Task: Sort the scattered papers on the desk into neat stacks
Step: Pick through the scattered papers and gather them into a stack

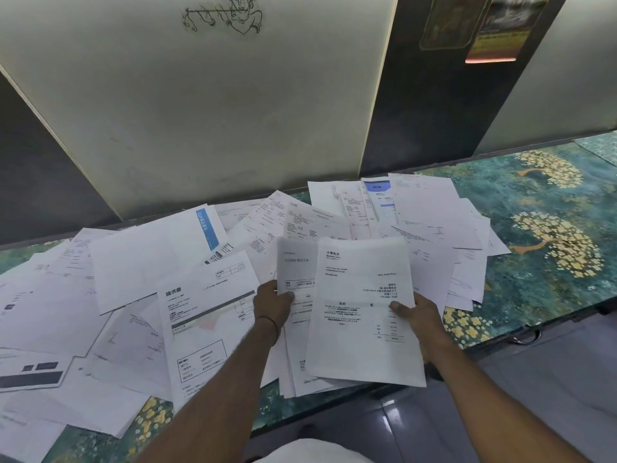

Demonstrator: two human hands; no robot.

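- The right hand (421, 314) pinches the front sheet (360, 312) at its right edge, thumb on top across the print and fingers hidden beneath.
- The left hand (272, 304) grips a grey sheet (295, 262) that sits partly behind the front sheet and juts out to its left. The thumb presses on the page, and a thin dark band (268, 324) circles the wrist.
- The two hands are apart, one on each side of the front sheet, which is raised and tilted toward the camera. More page edges show under its lower left corner; how many cannot be told.
- The scattered papers (140, 262) lie overlapping on the desk (541, 228), spread behind the front sheet and on both sides of it, thickest to its left.
- Just left of the front sheet lies an invoice (200, 329) with a bold heading. Farther left and behind is a page with a blue strip (208, 228).
- Behind the front sheet, near the wall, lies a page with a blue header (377, 188).
- The desk has a teal cover with yellow flowering trees, bare to the right of the front sheet.
- A pale wall panel (217, 111) rises behind the front sheet, bearing a line drawing (223, 15). Posters (494, 25) hang above and to the right.
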